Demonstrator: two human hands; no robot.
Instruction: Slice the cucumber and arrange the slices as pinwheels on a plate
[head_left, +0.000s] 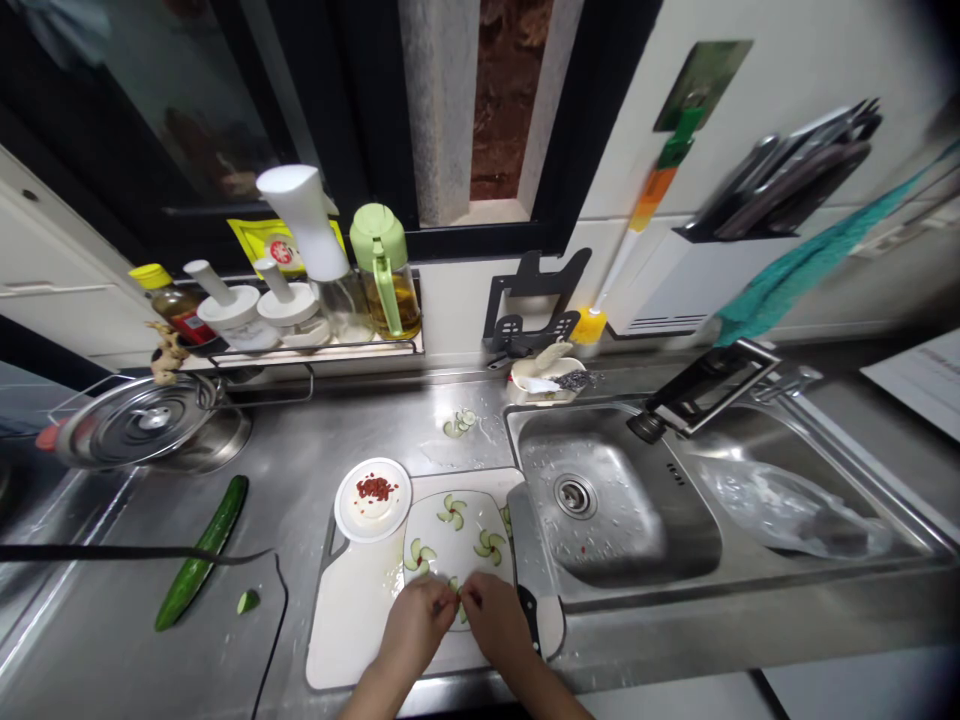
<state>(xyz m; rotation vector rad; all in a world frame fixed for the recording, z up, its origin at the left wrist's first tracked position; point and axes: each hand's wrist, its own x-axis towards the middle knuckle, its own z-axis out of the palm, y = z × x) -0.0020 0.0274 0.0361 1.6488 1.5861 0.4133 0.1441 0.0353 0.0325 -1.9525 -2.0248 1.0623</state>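
Note:
A white square plate rests on a pale cutting board and bears several pinwheels of green cucumber slices with red centres. Over the plate's near edge, my left hand and my right hand nearly meet, fingers pinched together above a pinwheel. Whatever their fingertips hold is too small to make out. A round white dish with red berries stands at the board's back left corner. A cleaver lies along the board's right side, partly hidden behind the plate and my right hand.
To the left lie a cucumber and a cucumber end, near a thin black cord. Cucumber scraps lie behind the board. The sink is at right; bottles and jars stand on a rack.

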